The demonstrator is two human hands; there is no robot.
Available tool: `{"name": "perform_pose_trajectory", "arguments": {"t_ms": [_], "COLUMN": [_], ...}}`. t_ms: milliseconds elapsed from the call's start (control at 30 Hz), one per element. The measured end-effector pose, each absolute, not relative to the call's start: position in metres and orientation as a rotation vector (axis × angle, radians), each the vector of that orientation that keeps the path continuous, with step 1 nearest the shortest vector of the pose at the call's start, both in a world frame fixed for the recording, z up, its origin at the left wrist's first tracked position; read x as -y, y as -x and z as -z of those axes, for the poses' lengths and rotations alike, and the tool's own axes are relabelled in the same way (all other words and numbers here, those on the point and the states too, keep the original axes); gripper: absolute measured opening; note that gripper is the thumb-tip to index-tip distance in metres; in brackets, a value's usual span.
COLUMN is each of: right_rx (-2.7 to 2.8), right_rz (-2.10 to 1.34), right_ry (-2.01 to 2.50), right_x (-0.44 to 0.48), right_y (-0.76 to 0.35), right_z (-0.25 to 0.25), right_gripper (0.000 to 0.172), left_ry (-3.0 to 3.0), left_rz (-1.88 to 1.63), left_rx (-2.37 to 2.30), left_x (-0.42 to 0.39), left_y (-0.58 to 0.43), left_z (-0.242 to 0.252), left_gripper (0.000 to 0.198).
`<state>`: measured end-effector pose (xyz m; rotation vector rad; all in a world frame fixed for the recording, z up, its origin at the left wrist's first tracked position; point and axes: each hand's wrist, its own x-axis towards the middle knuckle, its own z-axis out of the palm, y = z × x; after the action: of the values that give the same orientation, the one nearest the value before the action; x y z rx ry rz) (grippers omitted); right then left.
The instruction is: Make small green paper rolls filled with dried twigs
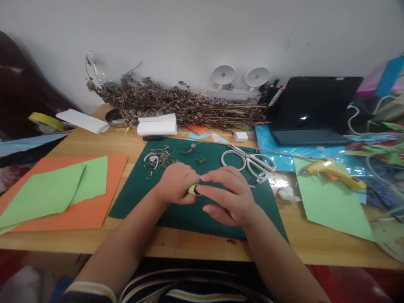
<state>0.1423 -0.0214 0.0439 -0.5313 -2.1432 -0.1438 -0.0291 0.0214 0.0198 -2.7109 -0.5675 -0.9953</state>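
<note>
Over the green cutting mat [202,219], my left hand [177,184] is closed round a small light-green rolled paper piece [193,190] with a dark opening. My right hand [232,195] is beside it, fingers apart, one fingertip at the paper's open end. Whether that fingertip touches the paper is hard to tell. Thin dry stems [163,157] and bits of dried leaf [190,148] lie on the mat behind my left hand. White-handled scissors [249,160] rest at the mat's back right.
Dried branches [176,103] line the wall. Green paper [44,193] lies on orange paper [94,210] at the left. At the right, a yellow glue gun [334,172] rests on another green sheet [337,210], below a dark tablet [315,103]. White rolls [157,125] stand behind the mat.
</note>
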Motion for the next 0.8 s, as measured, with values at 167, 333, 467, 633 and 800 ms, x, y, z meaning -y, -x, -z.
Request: {"name": "perform_pose_trajectory", "arguments": {"t_ms": [167, 333, 467, 633, 800], "right_rx": [2.189, 2.204, 1.9, 2.026, 2.167], "right_rz": [0.106, 0.046, -0.15, -0.339, -0.379], "right_ry": [0.546, 0.535, 0.648, 1.322, 1.448], "right_x": [0.022, 0.026, 0.017, -0.031, -0.07], "right_y": [-0.14, -0.141, -0.15, -0.152, -0.136], "right_z": [-0.045, -0.048, -0.044, -0.014, 0.018], "right_gripper": [0.012, 0.012, 0.022, 0.022, 0.013], "left_ry": [2.706, 2.736, 2.904, 3.114, 3.195], "left_rz": [0.993, 0.99, 1.243, 1.6, 1.444], "left_rx": [0.543, 0.541, 0.741, 0.948, 0.892], "left_x": [-0.019, -0.017, -0.019, -0.029, -0.031], "left_y": [0.027, 0.025, 0.032, 0.043, 0.04], "left_z": [-0.021, -0.024, -0.021, -0.01, -0.009], "left_gripper": [0.037, 0.034, 0.028, 0.028, 0.026]}}
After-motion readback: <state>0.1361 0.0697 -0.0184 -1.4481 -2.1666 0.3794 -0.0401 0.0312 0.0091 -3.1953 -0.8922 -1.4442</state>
